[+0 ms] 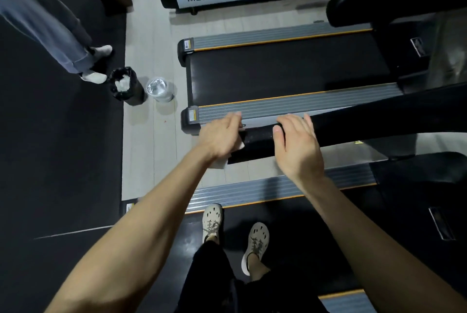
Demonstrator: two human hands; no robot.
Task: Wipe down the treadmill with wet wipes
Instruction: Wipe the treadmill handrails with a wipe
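White wet wipe point(219, 164) held in the left grip point(219, 136), fingers curled round it, pressed against the end of the black treadmill handrail point(379, 123), right grip point(298, 146) resting straight-fingered on the same rail

White wet wipe point(219, 164) — bunched at near end of black treadmill handrail point(366, 123).
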